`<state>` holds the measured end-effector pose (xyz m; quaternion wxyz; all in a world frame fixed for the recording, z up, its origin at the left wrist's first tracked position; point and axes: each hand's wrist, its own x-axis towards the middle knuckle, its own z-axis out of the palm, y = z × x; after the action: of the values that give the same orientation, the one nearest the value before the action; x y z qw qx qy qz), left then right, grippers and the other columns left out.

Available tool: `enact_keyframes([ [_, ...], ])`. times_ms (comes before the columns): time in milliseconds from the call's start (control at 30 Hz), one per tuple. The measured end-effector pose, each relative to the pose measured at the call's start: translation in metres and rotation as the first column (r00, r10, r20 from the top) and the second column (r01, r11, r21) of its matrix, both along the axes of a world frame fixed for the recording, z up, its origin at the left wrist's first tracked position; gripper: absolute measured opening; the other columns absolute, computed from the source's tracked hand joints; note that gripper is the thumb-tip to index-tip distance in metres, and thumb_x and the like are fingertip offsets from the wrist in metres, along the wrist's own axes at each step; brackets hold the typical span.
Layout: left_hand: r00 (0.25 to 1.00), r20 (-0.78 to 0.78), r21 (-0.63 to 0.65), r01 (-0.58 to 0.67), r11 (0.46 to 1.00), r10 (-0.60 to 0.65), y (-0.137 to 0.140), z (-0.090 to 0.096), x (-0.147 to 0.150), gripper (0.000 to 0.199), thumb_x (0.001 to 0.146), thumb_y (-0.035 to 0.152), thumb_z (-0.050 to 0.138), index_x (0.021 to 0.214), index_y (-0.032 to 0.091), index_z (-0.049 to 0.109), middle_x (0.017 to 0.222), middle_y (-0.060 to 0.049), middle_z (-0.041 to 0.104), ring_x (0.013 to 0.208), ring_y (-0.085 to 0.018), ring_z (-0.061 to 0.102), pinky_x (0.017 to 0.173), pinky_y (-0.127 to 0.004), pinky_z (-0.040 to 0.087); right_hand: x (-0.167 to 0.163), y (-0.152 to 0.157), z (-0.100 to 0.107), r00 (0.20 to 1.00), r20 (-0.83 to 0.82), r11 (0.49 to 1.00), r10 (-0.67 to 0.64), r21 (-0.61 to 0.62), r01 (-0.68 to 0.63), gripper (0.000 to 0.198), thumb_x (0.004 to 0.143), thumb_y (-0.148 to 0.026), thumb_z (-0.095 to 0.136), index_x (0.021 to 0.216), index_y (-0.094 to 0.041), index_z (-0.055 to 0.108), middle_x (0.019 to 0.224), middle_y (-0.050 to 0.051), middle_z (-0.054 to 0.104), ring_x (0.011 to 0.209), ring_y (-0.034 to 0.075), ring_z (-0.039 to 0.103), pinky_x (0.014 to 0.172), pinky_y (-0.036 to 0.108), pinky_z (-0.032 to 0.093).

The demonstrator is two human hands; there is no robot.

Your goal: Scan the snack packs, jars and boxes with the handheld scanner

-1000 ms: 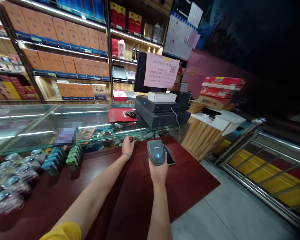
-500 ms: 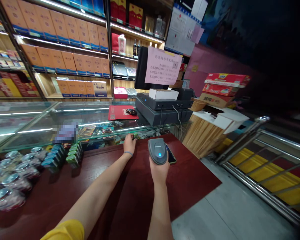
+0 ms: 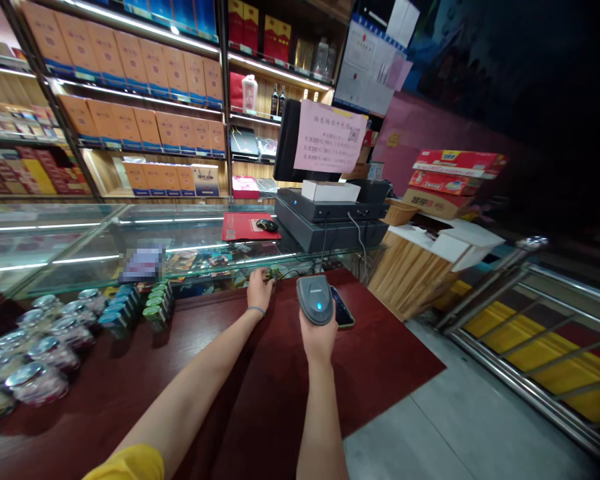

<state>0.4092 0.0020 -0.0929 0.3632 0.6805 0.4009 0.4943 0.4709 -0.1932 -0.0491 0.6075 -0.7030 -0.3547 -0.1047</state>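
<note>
The right hand is wrapped around the grip of a grey handheld barcode scanner; the scanner's head sits just beyond the fingers, a blue light glowing on top. Immediately right of that hand, partly hidden by the scanner, a smartphone lies on the dark red wooden bench.

The left hand, farther forward and to the left of the right one, rests at the bench's far edge with its thumb toward the right. Its fingertips are too unclear to tell whether they pinch anything; a small greenish item is just beside them. A thin wristband circles that wrist.

Left of the left hand stand green-topped canisters, then blue-topped canisters, and farther left silver-lidded jars. Beyond the left hand, a black computer mouse sits on a red mat atop the glass display case.
</note>
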Motion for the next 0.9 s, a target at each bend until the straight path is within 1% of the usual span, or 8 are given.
enact_keyframes([
  [133,0.985,0.160,0.051,0.059,0.997,-0.066,-0.013,0.012,-0.031,0.041,0.082,0.018,0.073,0.121,0.020,0.060,0.113,-0.010,0.059,0.096,-0.022,0.062,0.083,-0.037,0.054,-0.002,0.002,-0.004,0.999,0.035,1.000,-0.019,-0.012,0.019,0.056,0.078,-0.047,0.069,0.122,-0.014,0.055,0.099,0.020,0.075,0.091,0.036,0.075,0.081,0.046,0.059],
  [233,0.964,0.256,0.090,0.051,0.995,-0.072,-0.027,0.025,-0.069,0.038,0.084,0.026,0.074,0.120,0.023,0.062,0.114,-0.010,0.059,0.099,-0.023,0.062,0.083,-0.036,0.055,-0.008,0.005,-0.005,0.998,0.011,0.998,0.065,0.003,-0.065,0.056,0.077,-0.047,0.070,0.121,-0.015,0.055,0.096,0.018,0.075,0.089,0.034,0.075,0.078,0.043,0.059],
  [300,0.961,0.269,0.102,0.036,0.994,-0.062,-0.035,0.034,-0.099,0.036,0.085,0.030,0.074,0.119,0.024,0.063,0.114,-0.009,0.059,0.101,-0.023,0.061,0.085,-0.037,0.055,-0.014,0.006,-0.005,0.994,-0.015,0.994,0.108,0.011,-0.108,0.056,0.078,-0.046,0.070,0.121,-0.015,0.055,0.095,0.016,0.075,0.087,0.032,0.075,0.073,0.040,0.059],
  [367,0.970,0.241,0.114,0.015,0.993,-0.042,-0.042,0.041,-0.130,0.034,0.087,0.033,0.072,0.118,0.025,0.064,0.116,-0.009,0.059,0.104,-0.024,0.061,0.089,-0.038,0.055,-0.020,0.009,-0.004,0.983,-0.048,0.984,0.177,-0.002,-0.177,0.048,0.076,-0.046,0.072,0.112,-0.018,0.059,0.087,0.013,0.075,0.078,0.030,0.074,0.067,0.038,0.058],
  [467,0.982,0.188,0.132,-0.045,0.990,0.019,-0.051,0.045,-0.179,0.031,0.088,0.036,0.071,0.116,0.025,0.065,0.115,-0.009,0.060,0.106,-0.025,0.060,0.095,-0.041,0.054,-0.029,0.012,-0.002,0.966,-0.034,0.966,0.258,0.011,-0.258,0.043,0.078,-0.047,0.071,0.107,-0.018,0.061,0.082,0.012,0.074,0.075,0.029,0.073,0.064,0.037,0.058],
  [700,0.961,0.141,0.228,-0.264,0.937,0.237,-0.055,0.042,-0.274,0.026,0.089,0.037,0.070,0.111,0.023,0.066,0.106,-0.007,0.062,0.098,-0.021,0.062,0.086,-0.035,0.057,-0.056,0.020,-0.008,0.929,0.046,0.928,0.367,-0.077,-0.363,0.044,0.078,-0.047,0.069,0.110,-0.017,0.061,0.079,0.011,0.075,0.072,0.028,0.073,0.064,0.037,0.057],
  [800,0.945,0.142,0.269,-0.322,0.908,0.293,-0.050,0.032,-0.296,0.029,0.088,0.034,0.071,0.112,0.021,0.065,0.105,-0.006,0.062,0.095,-0.020,0.063,0.080,-0.034,0.059,-0.071,0.024,-0.009,0.907,0.094,0.910,0.411,-0.096,-0.403,0.043,0.076,-0.046,0.069,0.108,-0.019,0.060,0.083,0.011,0.076,0.078,0.029,0.075,0.067,0.037,0.057],
  [900,0.949,0.136,0.274,-0.313,0.910,0.285,-0.045,0.016,-0.306,0.032,0.088,0.031,0.069,0.118,0.021,0.064,0.109,-0.007,0.061,0.099,-0.020,0.064,0.083,-0.035,0.060,-0.086,0.024,-0.010,0.873,0.136,0.878,0.468,-0.180,-0.443,0.038,0.075,-0.043,0.068,0.104,-0.021,0.059,0.081,0.010,0.076,0.078,0.029,0.075,0.067,0.034,0.056],
])
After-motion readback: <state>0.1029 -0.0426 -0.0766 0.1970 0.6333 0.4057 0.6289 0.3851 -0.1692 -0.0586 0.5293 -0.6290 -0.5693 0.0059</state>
